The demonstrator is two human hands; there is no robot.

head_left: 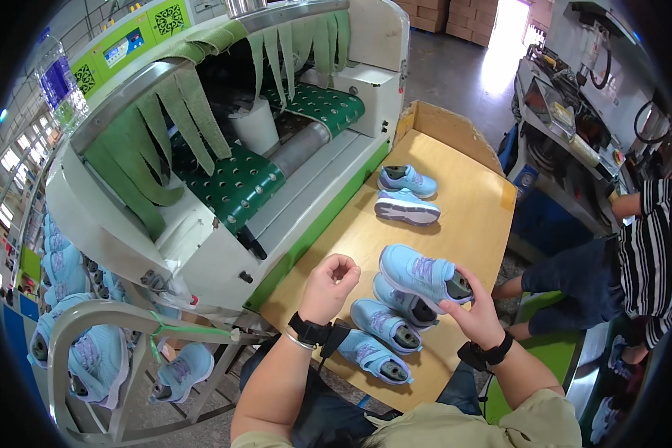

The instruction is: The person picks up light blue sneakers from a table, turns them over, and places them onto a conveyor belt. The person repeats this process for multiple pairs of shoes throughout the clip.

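Observation:
My right hand (476, 310) grips a light blue sneaker (417, 270) by its heel, thumb on the near side and fingers behind. The sneaker is raised over the wooden board, its toe pointing left, lavender laces showing. Partly beneath it sits another blue sneaker (405, 302). Two more, a middle sneaker (381, 325) and a near sneaker (369, 355), lie closer to me. My left hand (331, 287) is curled in a pinch left of the held sneaker, apart from it; anything between its fingertips is too small to make out. Both wrists wear black bands.
Farther up the board (336, 246) are an upright sneaker (407, 181) and one tipped to show its sole (407, 211). A machine with a perforated green belt (246, 187) and fabric strips stands left. Sneakers hang on a rack (97, 358). At right, a person in stripes (646, 246) works.

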